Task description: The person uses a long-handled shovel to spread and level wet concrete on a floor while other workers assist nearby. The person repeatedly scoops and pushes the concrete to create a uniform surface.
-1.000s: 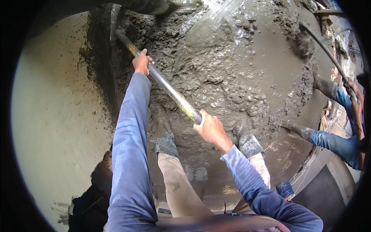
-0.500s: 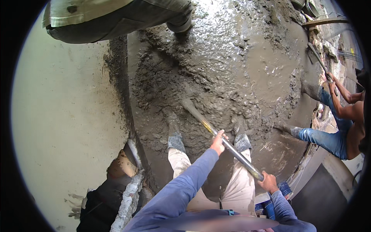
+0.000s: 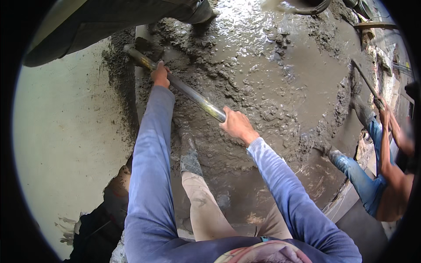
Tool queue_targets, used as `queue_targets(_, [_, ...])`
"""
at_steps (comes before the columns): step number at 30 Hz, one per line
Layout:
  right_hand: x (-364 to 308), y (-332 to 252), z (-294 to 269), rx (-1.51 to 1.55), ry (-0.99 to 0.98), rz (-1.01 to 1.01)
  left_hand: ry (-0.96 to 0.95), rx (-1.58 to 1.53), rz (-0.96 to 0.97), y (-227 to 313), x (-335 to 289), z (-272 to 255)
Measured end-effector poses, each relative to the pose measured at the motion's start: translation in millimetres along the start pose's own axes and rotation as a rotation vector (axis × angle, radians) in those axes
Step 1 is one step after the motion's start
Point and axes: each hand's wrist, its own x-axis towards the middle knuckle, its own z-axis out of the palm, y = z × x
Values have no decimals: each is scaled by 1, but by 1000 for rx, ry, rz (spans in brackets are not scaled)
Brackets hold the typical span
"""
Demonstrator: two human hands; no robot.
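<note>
Both my hands grip the pale metal handle of a long hoe (image 3: pixel 193 95), which slants across the wet cement. Closed around the handle farther forward is my left hand (image 3: pixel 161 74), near the wall. My right hand (image 3: pixel 239 125) wraps the near end of it. The far end of the hoe is caked with grey cement and meets the dirty foot of the wall; its blade is hard to make out. Wet grey cement (image 3: pixel 272 87) spreads over the floor, lumpy in the middle and shiny farther off. My boots are coated in it.
A pale wall (image 3: pixel 74 131) with a broken hole at its base stands at left. Another person's dark trouser leg (image 3: pixel 131 24) is close at the far left. At right, a co-worker in jeans holds a long-handled tool (image 3: pixel 364 76). A dark curved rim (image 3: pixel 313 8) shows at the far edge.
Both my hands have moved forward and left with the hoe, bringing its far end from the middle of the cement to the wall. A dark rim has come into view at the far edge.
</note>
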Motion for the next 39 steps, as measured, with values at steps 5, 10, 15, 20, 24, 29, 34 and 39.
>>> queue_targets(5, [-63, 26, -53, 22, 30, 68, -169, 94, 2, -48, -28, 60])
queue_targets(10, [-190, 70, -61, -25, 126, 187, -266, 115, -126, -127, -160, 86])
queue_targets(15, [-321, 119, -6, -232, 145, 310, -381, -180, -393, -190, -295, -1])
queue_targets(20, [-414, 154, 19, -325, -6, 380, -257, -88, -795, -233, -379, -58])
queue_targets(24, [-433, 162, 13, -372, 188, 273, -353, -421, -770, -211, -408, -88])
queue_targets(29, [-387, 151, 31, -543, -69, 252, -370, -629, -716, -177, -392, -146])
queue_targets(34, [-339, 142, 54, -318, -134, 211, -328, -373, -485, -162, -350, -152])
queue_targets(39, [-330, 127, 56, -424, -103, 28, -293, -581, -524, -126, -354, -182])
